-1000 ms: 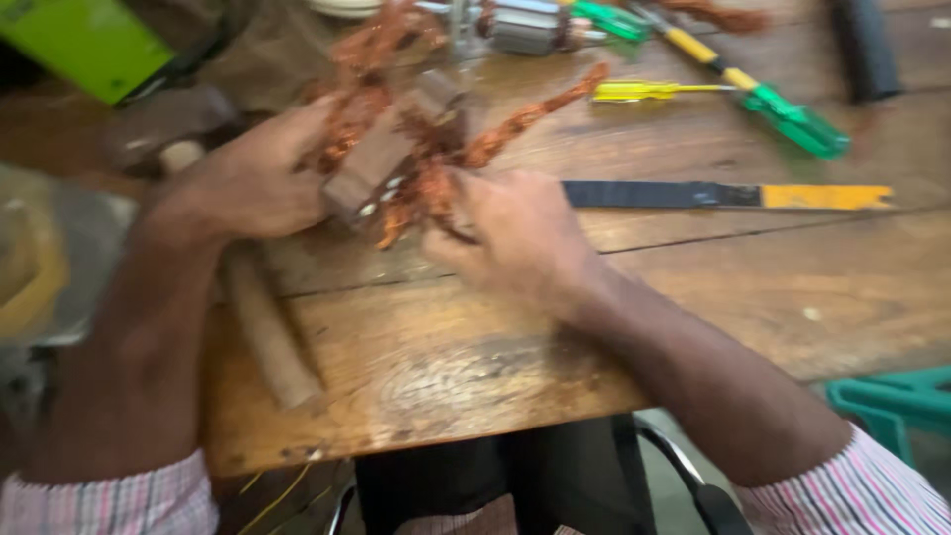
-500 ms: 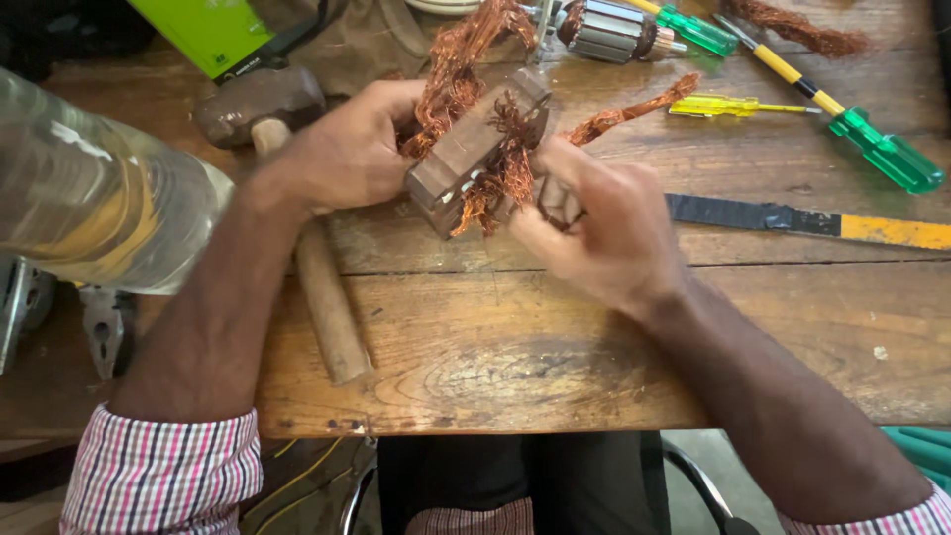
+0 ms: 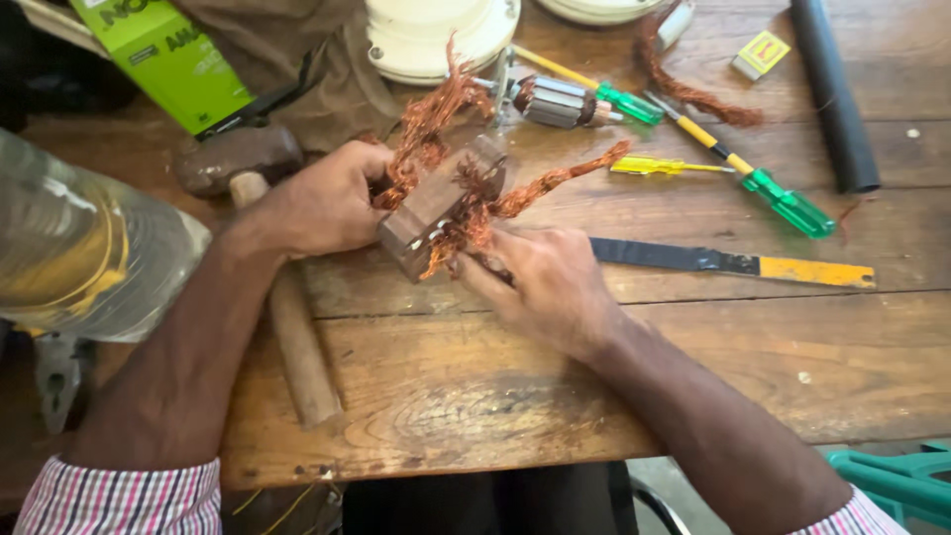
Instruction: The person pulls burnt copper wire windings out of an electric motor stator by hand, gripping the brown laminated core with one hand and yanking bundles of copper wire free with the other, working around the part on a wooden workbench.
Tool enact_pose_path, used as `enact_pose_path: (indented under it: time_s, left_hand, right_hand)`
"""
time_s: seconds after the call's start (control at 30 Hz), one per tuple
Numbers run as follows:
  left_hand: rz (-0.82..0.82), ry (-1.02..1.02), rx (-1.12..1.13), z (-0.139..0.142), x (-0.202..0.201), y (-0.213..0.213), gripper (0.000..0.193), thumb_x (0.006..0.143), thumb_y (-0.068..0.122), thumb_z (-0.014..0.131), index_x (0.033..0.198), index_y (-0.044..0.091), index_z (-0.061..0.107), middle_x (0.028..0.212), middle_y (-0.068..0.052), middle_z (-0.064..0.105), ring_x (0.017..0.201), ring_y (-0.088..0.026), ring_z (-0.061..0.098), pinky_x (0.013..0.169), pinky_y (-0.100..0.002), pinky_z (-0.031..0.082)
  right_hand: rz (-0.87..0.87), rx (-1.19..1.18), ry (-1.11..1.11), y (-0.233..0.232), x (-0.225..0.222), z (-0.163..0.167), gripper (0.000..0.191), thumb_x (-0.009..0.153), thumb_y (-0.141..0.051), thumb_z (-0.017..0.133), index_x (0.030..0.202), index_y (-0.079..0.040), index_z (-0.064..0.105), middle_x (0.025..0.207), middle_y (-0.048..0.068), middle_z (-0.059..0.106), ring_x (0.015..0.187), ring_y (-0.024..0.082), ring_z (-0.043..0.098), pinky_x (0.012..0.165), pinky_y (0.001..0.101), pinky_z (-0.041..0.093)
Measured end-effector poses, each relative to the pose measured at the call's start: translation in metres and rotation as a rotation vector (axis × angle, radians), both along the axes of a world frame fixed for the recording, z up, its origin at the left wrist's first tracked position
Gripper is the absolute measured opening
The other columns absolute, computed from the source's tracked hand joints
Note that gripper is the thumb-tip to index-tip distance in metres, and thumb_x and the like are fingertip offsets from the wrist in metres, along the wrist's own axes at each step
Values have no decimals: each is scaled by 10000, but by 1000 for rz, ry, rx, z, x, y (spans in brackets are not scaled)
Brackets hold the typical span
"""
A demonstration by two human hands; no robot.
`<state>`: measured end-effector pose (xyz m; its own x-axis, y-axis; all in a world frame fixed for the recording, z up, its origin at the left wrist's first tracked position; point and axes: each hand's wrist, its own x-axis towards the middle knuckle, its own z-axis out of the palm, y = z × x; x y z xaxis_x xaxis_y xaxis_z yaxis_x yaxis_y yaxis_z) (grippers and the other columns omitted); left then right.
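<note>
A: Two hands on it; our left hand (image 3: 322, 203) clamps the back of the motor stator (image 3: 441, 203) just above the wooden bench (image 3: 495, 396); our right hand (image 3: 540, 282) pinches the copper winding (image 3: 466, 223) at its front.

B: We'd say it's heavy and stiff; the wire's springy with sharp ends; we'd grip the steel block, not the strands.

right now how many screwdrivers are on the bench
3, all above the right hand: a green-handled screwdriver beside the small rotor, a yellow screwdriver just below it, and a long yellow-and-green screwdriver further right. Clutter may hide others.
</note>
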<state>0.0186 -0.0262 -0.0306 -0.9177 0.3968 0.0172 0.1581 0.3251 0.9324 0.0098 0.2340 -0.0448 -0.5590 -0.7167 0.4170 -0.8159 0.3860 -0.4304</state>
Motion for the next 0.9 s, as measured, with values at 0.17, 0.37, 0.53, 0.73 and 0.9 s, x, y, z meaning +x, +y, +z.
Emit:
enact_pose_path:
  time_s: [0.17,0.37,0.53,0.73,0.9]
  left_hand:
    - [43,-65,130,7,0,7,398,794,-27,706,1186,36,683,1094,6,759,970,-53,674,869,-216,554]
    - [135,-202,-33,4,2,5,382,812,-61,618,1163,25,742,1052,-43,794,891,-107,682,779,-254,541]
    - [46,-171,61,-2,2,3,318,835,10,670,1140,32,755,1073,-24,784,953,-85,672,862,-240,526]
    - [159,-167,-156,-3,0,3,220,855,130,785,1058,47,804,1071,-31,712,984,-117,636,908,-287,497]
    - [32,-79,-12,-3,-3,2,231,856,152,758,1068,62,768,1097,0,742,1020,-112,637,958,-282,486]
  right_hand:
    - [-8,44,-111,2,-2,5,215,918,-294,683,964,-84,690,812,152,720,763,361,718,664,486,553]
    - [-58,69,-214,2,-4,10,263,872,-313,714,907,-59,655,760,168,697,730,359,710,652,469,555]
    - [-43,60,-290,3,-5,14,232,814,-283,708,907,-72,680,729,146,692,678,324,717,634,443,563]
    - [-46,-35,-220,5,-6,8,256,875,-228,712,883,-13,572,683,148,603,631,313,654,600,444,520]
    - [-44,-106,-119,2,-4,4,299,903,-238,721,1025,0,587,722,164,623,684,342,653,599,464,506]
